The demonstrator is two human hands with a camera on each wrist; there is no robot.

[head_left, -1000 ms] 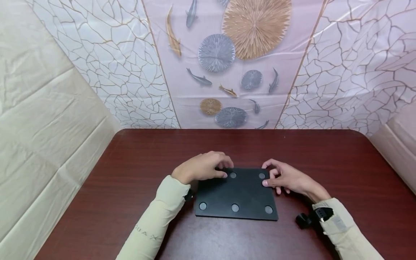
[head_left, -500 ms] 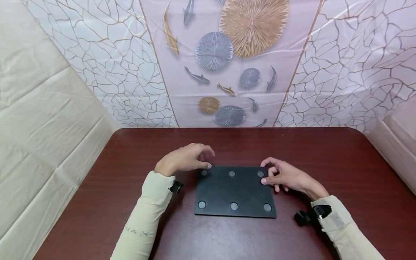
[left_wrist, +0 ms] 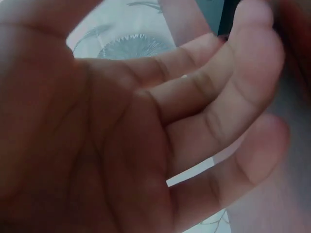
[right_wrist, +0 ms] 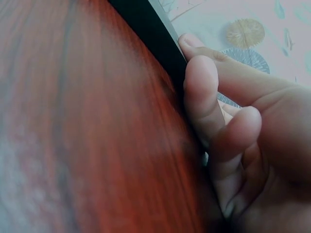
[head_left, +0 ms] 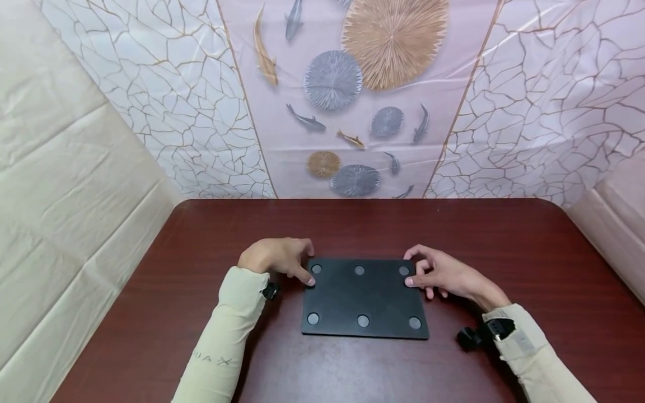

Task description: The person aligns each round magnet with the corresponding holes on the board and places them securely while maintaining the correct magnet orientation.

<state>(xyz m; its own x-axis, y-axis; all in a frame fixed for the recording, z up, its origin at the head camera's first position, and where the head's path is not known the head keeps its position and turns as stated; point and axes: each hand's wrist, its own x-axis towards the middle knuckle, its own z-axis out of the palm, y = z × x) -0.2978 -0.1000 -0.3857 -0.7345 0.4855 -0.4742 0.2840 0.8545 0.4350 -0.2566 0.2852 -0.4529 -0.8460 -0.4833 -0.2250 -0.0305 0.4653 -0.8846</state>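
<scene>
A thin black rectangular board (head_left: 365,294), with several round grey discs set along its near and far edges, lies flat on the table in the head view. My left hand (head_left: 278,257) holds its far left corner, thumb on top and fingers bent down by the edge. At the far right corner, my right hand (head_left: 447,274) grips the board with the thumb on its face and the index finger at the back edge. The left wrist view has a dark corner of the board (left_wrist: 213,10) beyond curved fingers. In the right wrist view, fingertips meet the board's side (right_wrist: 150,29).
The dark red-brown wooden table (head_left: 363,372) ends at a patterned backdrop (head_left: 353,129) behind. A cream cloth (head_left: 75,196) rises at the left side. Black wrist cameras, such as the right one (head_left: 468,338), stick out below each forearm's cuff.
My left hand has moved left from the board's far edge, lifted off, then come down on the far left corner. My right hand has stayed at the far right corner. The board has not moved.
</scene>
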